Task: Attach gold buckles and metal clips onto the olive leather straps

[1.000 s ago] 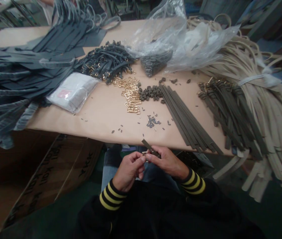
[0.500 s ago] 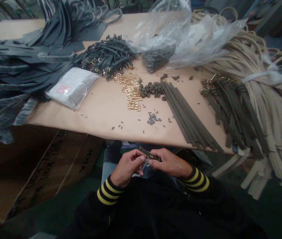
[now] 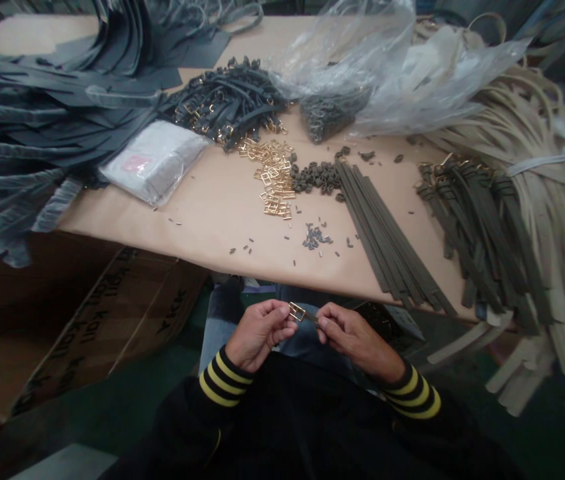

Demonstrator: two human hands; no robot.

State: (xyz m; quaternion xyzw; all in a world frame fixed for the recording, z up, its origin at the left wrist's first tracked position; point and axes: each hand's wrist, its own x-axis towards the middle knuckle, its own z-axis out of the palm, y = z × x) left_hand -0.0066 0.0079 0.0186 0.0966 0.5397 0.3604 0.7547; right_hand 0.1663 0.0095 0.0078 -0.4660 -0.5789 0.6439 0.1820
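Observation:
Between finger and thumb, my left hand (image 3: pixel 264 331) pinches a gold buckle (image 3: pixel 297 311) by its left side. My right hand (image 3: pixel 357 335) closes on a short dark strap (image 3: pixel 312 320), whose near end meets the buckle. Both hands are held over my lap, just below the table's front edge. On the table lie a heap of gold buckles (image 3: pixel 275 177), a pile of small dark loops (image 3: pixel 315 177) and a scatter of tiny dark metal pieces (image 3: pixel 315 237). Long olive straps (image 3: pixel 387 233) are laid side by side to the right of these.
Finished-looking olive straps with buckles (image 3: pixel 482 233) hang over the right edge beside long beige straps (image 3: pixel 562 220). Dark blue-grey pieces (image 3: pixel 52 127) crowd the left. A clear plastic bag (image 3: pixel 412 80) and a wrapped white packet (image 3: pixel 155 162) rest on the table. A cardboard box (image 3: pixel 112 313) stands below.
My hands have drawn slightly apart, and the buckle now shows between them at the strap's end. The strap has turned and looks narrower. The view has shifted a little.

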